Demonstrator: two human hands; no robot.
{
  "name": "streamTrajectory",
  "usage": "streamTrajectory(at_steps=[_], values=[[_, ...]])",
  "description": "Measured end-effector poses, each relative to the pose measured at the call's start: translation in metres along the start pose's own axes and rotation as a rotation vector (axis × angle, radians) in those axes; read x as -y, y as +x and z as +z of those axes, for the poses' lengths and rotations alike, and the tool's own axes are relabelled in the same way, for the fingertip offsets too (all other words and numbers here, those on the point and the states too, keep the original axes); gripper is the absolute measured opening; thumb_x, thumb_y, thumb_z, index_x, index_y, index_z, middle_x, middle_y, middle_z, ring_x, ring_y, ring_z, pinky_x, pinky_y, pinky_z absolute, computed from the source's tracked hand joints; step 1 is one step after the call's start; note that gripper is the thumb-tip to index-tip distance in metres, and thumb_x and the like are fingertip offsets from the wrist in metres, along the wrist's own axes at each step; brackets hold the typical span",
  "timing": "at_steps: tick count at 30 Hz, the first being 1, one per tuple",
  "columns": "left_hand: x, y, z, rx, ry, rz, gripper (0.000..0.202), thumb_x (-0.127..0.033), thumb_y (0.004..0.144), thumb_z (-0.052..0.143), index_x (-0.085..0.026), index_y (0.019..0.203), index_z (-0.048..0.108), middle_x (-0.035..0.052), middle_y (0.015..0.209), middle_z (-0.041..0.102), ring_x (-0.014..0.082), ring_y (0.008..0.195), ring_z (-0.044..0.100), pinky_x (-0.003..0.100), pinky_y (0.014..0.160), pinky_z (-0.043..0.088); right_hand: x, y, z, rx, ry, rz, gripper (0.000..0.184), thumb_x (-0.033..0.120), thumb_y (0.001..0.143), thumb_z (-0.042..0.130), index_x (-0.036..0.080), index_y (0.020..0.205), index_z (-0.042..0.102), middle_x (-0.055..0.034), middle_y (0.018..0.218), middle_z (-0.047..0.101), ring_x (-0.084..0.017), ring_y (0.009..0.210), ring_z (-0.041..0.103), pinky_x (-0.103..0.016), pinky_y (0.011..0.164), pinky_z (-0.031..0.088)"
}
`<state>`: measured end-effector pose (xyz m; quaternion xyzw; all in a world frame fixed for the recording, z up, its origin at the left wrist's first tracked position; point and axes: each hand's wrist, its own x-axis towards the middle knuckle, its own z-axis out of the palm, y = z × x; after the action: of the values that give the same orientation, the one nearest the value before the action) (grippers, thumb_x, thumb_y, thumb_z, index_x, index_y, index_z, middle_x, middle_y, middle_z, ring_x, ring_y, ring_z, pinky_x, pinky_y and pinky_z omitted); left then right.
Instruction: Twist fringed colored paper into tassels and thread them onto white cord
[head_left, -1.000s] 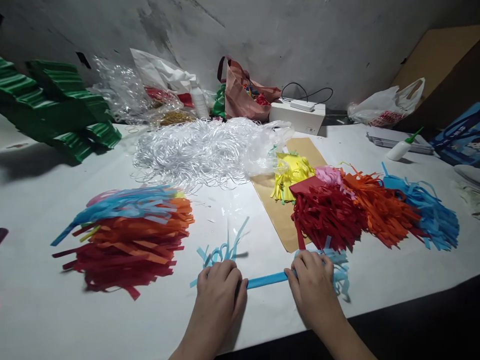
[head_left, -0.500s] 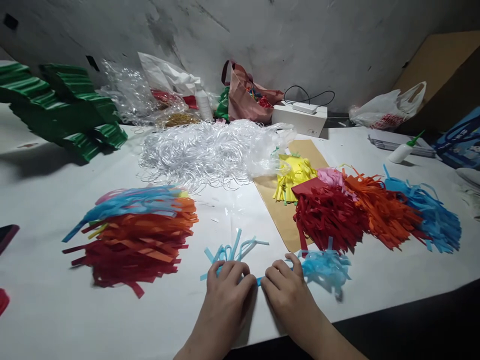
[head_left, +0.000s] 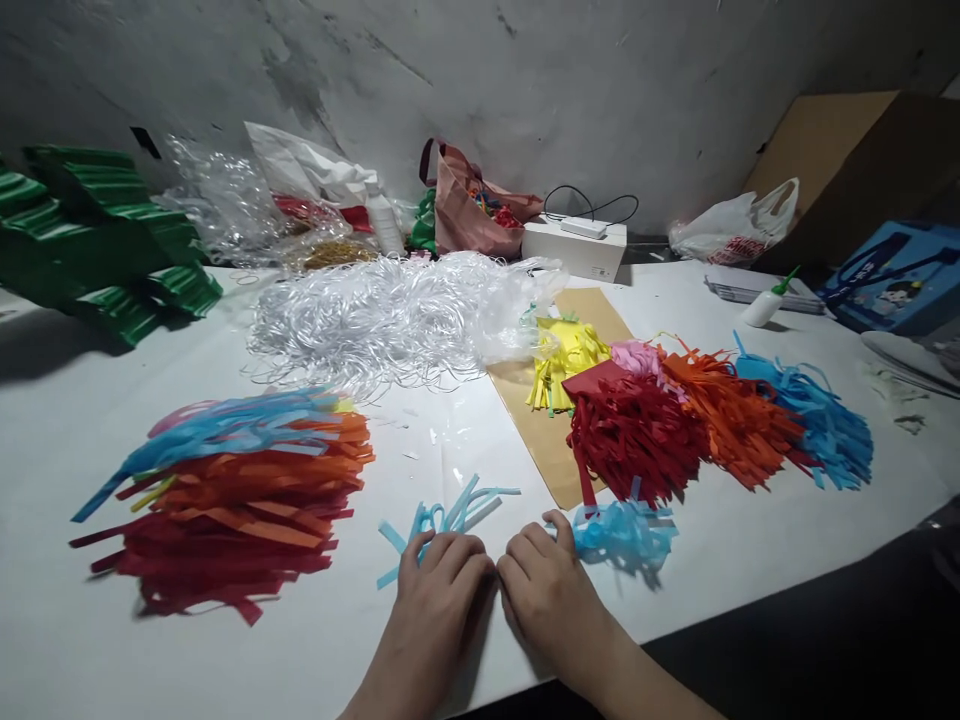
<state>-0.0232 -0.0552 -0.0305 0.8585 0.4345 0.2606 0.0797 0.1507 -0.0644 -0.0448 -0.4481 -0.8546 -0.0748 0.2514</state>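
Note:
My left hand (head_left: 441, 590) and my right hand (head_left: 546, 590) lie side by side near the front edge of the white table (head_left: 465, 450), fingers curled down onto a light blue fringed paper strip. Its middle is hidden under my hands. One fringed end (head_left: 450, 518) sticks out beyond my left fingers, the other bunched end (head_left: 622, 530) lies just right of my right hand.
A pile of red, orange and blue paper strips (head_left: 232, 500) lies at the left. Finished tassels in yellow, red, orange and blue (head_left: 697, 420) lie at the right on a brown envelope (head_left: 540, 440). White plastic string (head_left: 375, 315), green corrugated paper (head_left: 97, 240), bags, a white box and a glue bottle (head_left: 769, 300) stand behind.
My hands have slid together along the blue strip until they touch, covering its rolled middle. The right fringe end bunched up and moved left with my right hand.

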Motion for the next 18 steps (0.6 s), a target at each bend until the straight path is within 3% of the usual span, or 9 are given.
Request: streamTrajectory(at_steps=[7, 12, 18], values=[[0.005, -0.008, 0.000, -0.061, 0.056, 0.022, 0.014, -0.015, 0.093, 0.056, -0.025, 0.086, 0.062, -0.0009, 0.090, 0.069, 0.0210, 0.089, 0.061, 0.042, 0.096, 0.030, -0.014, -0.012, -0.014, 0.087, -0.036, 0.000, 0.016, 0.007, 0.092, 0.054, 0.019, 0.081, 0.054, -0.0018, 0.080, 0.058, -0.021, 0.082, 0.050, -0.048, 0.104, 0.026], [0.007, -0.011, -0.002, -0.044, 0.136, 0.029, 0.013, -0.014, 0.092, 0.054, -0.023, 0.088, 0.063, 0.0012, 0.093, 0.068, 0.0209, 0.089, 0.061, 0.042, 0.093, 0.032, -0.033, -0.023, -0.020, 0.057, 0.015, 0.085, 0.017, 0.007, 0.094, 0.053, 0.019, 0.082, 0.055, -0.0016, 0.082, 0.060, -0.020, 0.083, 0.052, -0.046, 0.103, 0.026], [-0.006, -0.005, 0.000, -0.051, 0.218, -0.161, 0.020, -0.017, 0.093, 0.049, -0.021, 0.078, 0.062, 0.0053, 0.093, 0.069, 0.0251, 0.091, 0.062, 0.049, 0.095, 0.031, -0.038, -0.023, -0.022, 0.076, 0.007, 0.191, 0.015, 0.008, 0.091, 0.055, 0.020, 0.082, 0.056, -0.0045, 0.092, 0.062, -0.023, 0.092, 0.054, -0.048, 0.104, 0.024]])
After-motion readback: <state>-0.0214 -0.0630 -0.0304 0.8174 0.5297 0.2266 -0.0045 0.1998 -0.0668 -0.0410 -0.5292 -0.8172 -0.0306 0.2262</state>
